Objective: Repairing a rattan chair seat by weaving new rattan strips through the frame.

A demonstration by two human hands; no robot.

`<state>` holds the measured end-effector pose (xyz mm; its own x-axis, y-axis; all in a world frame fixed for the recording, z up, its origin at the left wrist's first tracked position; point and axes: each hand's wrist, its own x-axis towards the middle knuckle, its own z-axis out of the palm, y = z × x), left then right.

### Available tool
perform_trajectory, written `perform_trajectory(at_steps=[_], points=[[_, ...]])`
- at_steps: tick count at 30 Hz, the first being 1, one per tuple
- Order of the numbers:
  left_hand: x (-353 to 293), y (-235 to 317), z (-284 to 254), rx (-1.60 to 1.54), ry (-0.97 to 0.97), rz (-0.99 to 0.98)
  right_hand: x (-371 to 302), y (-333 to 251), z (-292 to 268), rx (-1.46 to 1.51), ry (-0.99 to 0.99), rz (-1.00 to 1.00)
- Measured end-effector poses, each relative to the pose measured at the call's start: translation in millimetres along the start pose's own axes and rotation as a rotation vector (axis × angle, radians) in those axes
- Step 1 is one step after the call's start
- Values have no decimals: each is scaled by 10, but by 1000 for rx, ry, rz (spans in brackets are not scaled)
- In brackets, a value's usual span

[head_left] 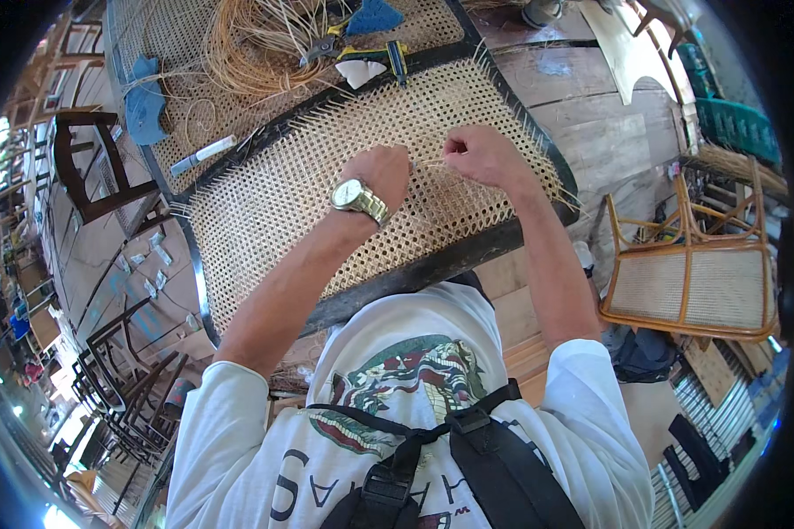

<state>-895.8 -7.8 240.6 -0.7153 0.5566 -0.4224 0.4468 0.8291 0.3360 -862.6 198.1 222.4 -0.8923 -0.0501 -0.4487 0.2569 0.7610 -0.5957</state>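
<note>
Two bare hands are over a dark-rimmed cane panel [468,97], which fills the upper middle of the frame. The left hand [378,176], wearing a metal wristwatch [359,199], is curled, its fingertips hidden; I cannot tell what its grip pinches. Just right of it, the right hand [487,157] has its fingers folded in, pinching a thin pale strand [430,164]. Toward the top lie a cane coil [243,53] and pliers [321,49]; at upper left, a marker [204,154].
</note>
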Motion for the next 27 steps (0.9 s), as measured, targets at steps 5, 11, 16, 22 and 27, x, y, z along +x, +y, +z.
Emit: perform_trajectory(at_steps=[5,11,16,22,27], points=[[44,-33,24,-49,-29,-61,9,-38,18,-85,-27,-41],[288,-116,-151,-114,-268,-136,-7,-70,-8,-9,-66,-136],[189,-276,-304,-48,-153,-75,12,-368,-17,-125,128,-129],[-57,-605,-804,-249,9,-93,269,-428,244,882,-148,-129],[79,-650,-221,-281,-57,-88,221,-230,278,339,93,-93]])
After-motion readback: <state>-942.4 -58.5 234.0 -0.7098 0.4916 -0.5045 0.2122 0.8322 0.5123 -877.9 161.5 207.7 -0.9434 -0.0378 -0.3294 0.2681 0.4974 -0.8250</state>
